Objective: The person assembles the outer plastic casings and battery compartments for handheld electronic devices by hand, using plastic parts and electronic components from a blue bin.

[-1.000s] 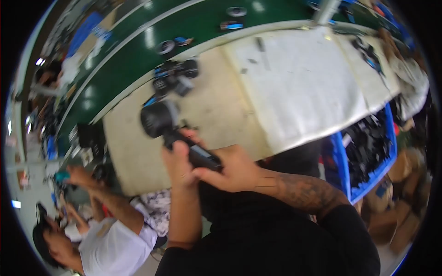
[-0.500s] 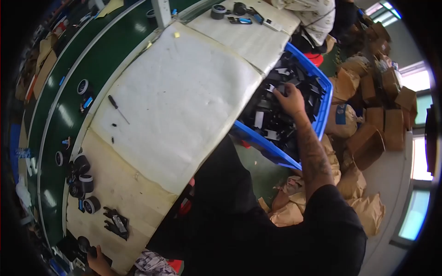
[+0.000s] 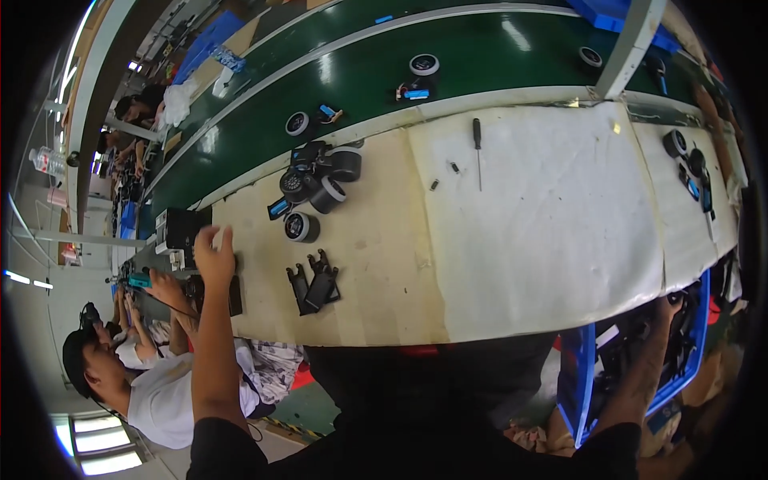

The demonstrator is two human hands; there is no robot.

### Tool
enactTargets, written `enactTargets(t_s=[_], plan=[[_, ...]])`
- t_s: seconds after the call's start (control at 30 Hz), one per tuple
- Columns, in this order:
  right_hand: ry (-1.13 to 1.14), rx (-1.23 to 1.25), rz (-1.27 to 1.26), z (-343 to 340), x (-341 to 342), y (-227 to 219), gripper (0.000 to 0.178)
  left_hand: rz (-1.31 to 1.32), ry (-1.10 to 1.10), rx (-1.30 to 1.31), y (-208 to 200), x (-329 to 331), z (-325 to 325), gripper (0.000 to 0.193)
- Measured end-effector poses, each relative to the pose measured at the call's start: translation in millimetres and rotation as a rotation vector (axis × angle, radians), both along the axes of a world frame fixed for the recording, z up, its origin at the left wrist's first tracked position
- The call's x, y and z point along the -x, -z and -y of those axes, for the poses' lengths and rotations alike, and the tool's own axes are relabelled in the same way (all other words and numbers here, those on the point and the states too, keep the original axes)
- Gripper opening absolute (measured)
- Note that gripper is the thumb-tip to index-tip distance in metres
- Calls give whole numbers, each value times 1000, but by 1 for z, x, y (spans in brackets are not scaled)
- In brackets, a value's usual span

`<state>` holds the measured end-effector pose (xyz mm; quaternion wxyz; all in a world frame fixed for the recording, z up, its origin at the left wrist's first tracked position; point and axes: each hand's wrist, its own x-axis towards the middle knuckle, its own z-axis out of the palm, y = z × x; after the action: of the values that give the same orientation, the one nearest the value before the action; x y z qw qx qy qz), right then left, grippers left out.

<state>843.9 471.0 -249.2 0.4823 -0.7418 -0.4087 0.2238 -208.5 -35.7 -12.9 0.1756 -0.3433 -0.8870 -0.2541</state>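
Note:
Over the left end of the table, my left hand (image 3: 214,258) is raised with its thumb and a finger apart and nothing visible between them. It is beside a dark box (image 3: 182,228). My right hand (image 3: 667,310) reaches into the blue bin (image 3: 586,376), which holds many black plastic parts (image 3: 620,346). Its fingers are mostly hidden at the bin's table side. To the right of my left hand lie several black forked plastic parts (image 3: 317,284). Behind them is a cluster of black round housings (image 3: 320,178), with a separate grey-rimmed one (image 3: 302,227) nearer.
A screwdriver (image 3: 478,136) and small dark bits lie on the white sheet (image 3: 552,216). The green conveyor (image 3: 360,88) runs behind the table. At left, a co-worker's hand (image 3: 166,290) holds a teal tool (image 3: 139,280). More parts (image 3: 690,164) lie far right.
The view has swung from the bin toward the table's left part. My left arm now shows clearly, raised over the table's left end. My right hand is still in the bin.

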Motion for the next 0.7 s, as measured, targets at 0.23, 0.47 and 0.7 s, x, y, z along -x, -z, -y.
enactTargets(t_s=[0.23, 0.47, 0.7], plan=[[144, 128, -226, 40, 79, -6, 76, 22, 272, 258, -26, 12, -251, 53], [69, -67, 413, 101, 120, -75, 73, 640, 293, 457, -11, 34, -320, 54], [-59, -189, 433, 139, 175, -250, 56, 305, 817, 553, -109, -96, -269, 41]])
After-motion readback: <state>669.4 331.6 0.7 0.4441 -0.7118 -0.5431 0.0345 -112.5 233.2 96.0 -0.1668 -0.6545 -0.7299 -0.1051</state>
